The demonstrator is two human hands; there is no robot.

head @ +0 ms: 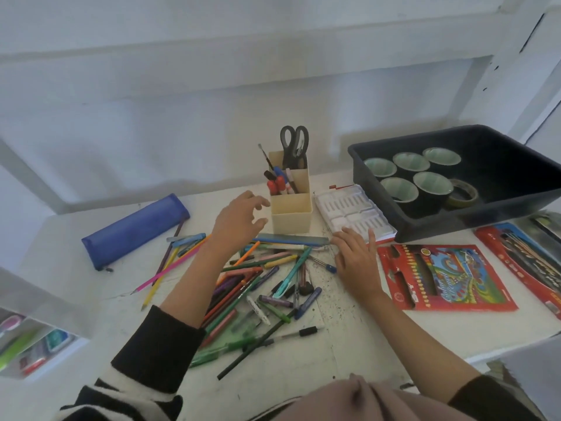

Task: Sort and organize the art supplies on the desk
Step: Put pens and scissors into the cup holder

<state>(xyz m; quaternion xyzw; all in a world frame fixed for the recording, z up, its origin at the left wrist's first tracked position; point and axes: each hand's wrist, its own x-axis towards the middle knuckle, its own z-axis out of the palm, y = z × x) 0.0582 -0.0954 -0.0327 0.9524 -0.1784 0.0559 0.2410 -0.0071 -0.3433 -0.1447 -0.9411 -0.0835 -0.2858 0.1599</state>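
We find the left hand raised just beside the cream pen holder, fingers spread and loosely bent, gripping nothing; the right hand rests palm down, fingers straight, fingertips touching the near edge of the white paint palette. We note the loose pens and pencils heaped on the desk between both forearms, a blue pencil case to their left, scissors upright in the holder.

A white wall behind, a white beam across it
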